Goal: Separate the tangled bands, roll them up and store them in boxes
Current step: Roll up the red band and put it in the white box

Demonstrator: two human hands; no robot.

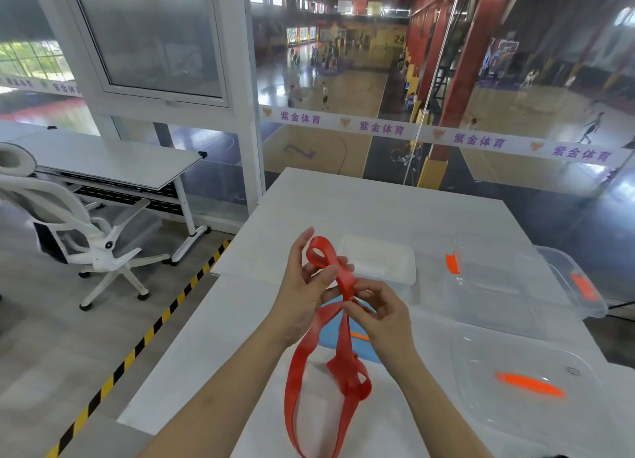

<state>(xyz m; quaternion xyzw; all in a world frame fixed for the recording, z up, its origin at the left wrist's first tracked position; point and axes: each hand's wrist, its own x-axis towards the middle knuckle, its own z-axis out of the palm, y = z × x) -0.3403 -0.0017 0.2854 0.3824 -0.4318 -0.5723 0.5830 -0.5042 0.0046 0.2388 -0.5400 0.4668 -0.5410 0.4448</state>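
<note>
Two hands hold one red band (343, 351) up above the white surface (378, 203). The left hand (304, 285) pinches the strap between thumb and fingers just under a small loop at its top. The right hand (379, 315) nips it a little lower, fingers curled in where the strands cross. From there the band drops in long slack loops toward the near edge, with a twisted bunch low on its right side.

The band looks thin, flat and rubbery, so it is probably light, limp and stretchy, and more clingy than slippery. The strands will likely stick to each other where they overlap. It does not look fragile, but a hard pull would probably tighten the twist rather than free it. The best hold seems to be a pinch across the flat width, one hand on each side of a crossing, easing a loop through. When rolled it may spring open unless kept pinched.

Something blue (328, 332) lies on the surface under the hands, mostly hidden; whether it is another band I cannot tell. A white box (405, 278) stands just beyond the hands and a clear box (491, 296) sits to its right. A clear lid with an orange catch (525, 399) lies nearer.
</note>
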